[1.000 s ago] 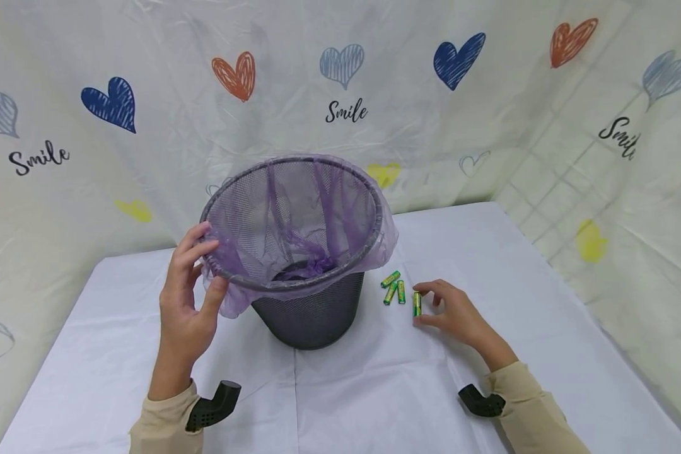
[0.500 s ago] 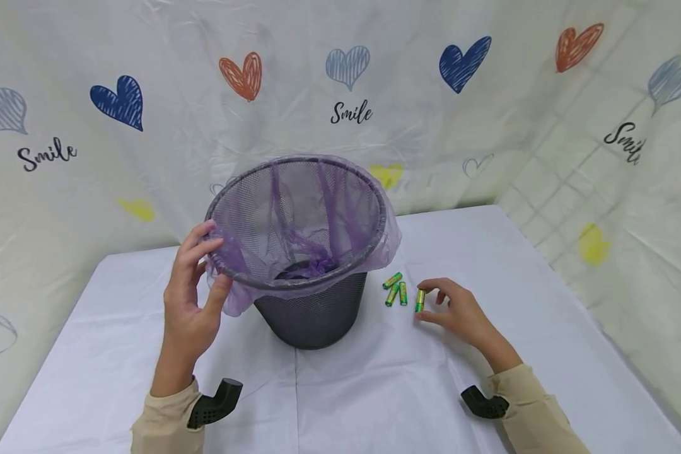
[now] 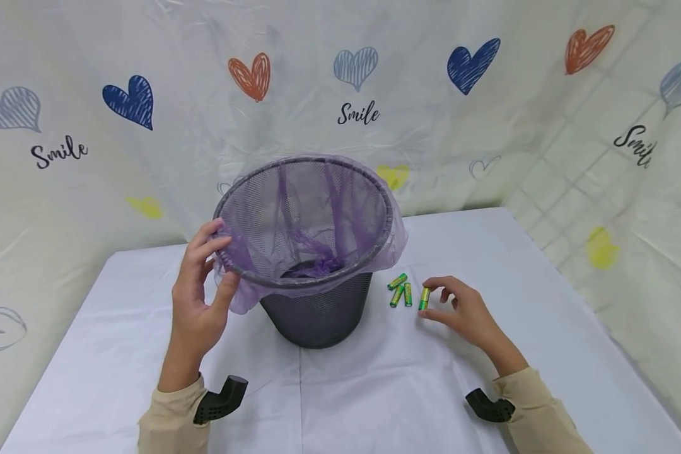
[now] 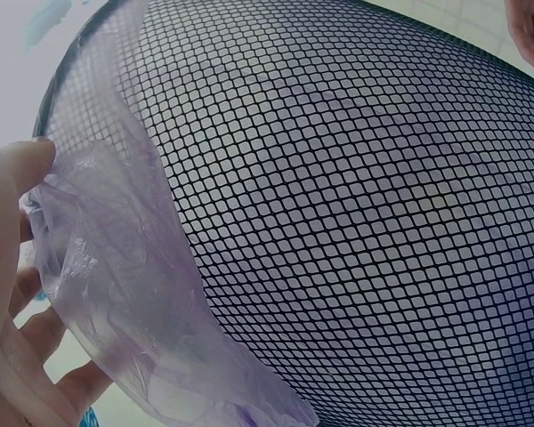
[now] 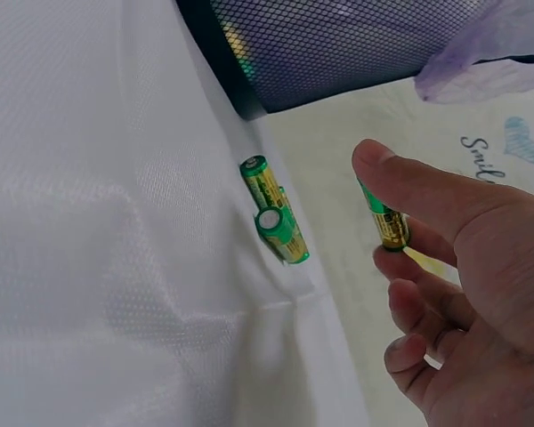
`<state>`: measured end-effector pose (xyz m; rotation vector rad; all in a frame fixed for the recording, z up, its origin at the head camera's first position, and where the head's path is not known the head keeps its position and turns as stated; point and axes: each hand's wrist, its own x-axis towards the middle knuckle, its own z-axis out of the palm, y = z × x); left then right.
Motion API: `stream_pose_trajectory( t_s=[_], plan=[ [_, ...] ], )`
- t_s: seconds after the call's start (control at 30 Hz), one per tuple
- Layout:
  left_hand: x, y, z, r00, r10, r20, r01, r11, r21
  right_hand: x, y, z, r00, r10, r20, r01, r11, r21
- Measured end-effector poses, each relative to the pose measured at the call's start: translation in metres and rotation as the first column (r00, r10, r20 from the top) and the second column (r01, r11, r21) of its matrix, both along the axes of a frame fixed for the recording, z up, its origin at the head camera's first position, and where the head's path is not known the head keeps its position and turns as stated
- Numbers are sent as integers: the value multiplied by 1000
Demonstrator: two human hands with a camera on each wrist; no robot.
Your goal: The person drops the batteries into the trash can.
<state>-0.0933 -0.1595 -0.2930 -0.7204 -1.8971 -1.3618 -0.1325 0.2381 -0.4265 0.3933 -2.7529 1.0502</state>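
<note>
A black mesh wastebasket (image 3: 318, 318) stands on the table, lined with a thin purple plastic bag (image 3: 396, 246) folded over its rim. My left hand (image 3: 198, 315) grips the rim at its left side, thumb outside, fingertips over the edge; in the left wrist view, bag film (image 4: 125, 276) lies against that hand. Right of the wastebasket, my right hand (image 3: 468, 313) pinches a green and gold battery (image 3: 424, 298) by its ends between thumb and fingers. In the right wrist view the held battery (image 5: 387, 218) looks raised off the cloth. Three like batteries (image 3: 397, 281) lie close together beside the wastebasket.
A white cloth covers the table (image 3: 352, 397). Behind and at the right hangs a pale curtain (image 3: 295, 120) printed with hearts and "Smile". Black wrist-worn devices (image 3: 221, 400) sit at both sleeves.
The battery in my right hand has risen slightly and tilted a little. My left hand stays on the rim. The whole head view has shifted slightly, so everything appears further right.
</note>
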Motion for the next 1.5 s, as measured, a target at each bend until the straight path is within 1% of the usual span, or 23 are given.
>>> stream_pose_trajectory(
  t_s=[0.13,0.23,0.43,0.57,0.77,1.03,1.17,1.5],
  plan=[
    [1,0,0,1000,11,-2,-11,1000,-5,2,0,1,1000,3,-5,-3,1000,-16],
    [2,1,1,1000,13,-6,-13,1000,-11,4,-1,5,1000,4,-25,-5,1000,-24],
    [1,0,2,1000,20,-17,-20,1000,-10,7,-2,17,994,3,-107,-6,1000,-27],
    [2,0,0,1000,25,-8,-26,1000,-12,8,-2,24,994,-3,-113,0,1000,-27],
    [1,-2,0,999,38,-15,-38,999,-24,4,-11,36,990,45,-135,-46,999,-8],
    [0,-2,1,999,47,-13,-48,997,-54,8,-28,53,976,99,-193,-107,994,-31],
    [-1,-1,2,999,47,-15,-48,997,-56,9,-29,57,970,100,-223,-112,993,-38],
    [-1,0,0,999,48,-20,-49,998,-46,4,-30,69,957,94,-273,-120,990,-80]
  ],
)
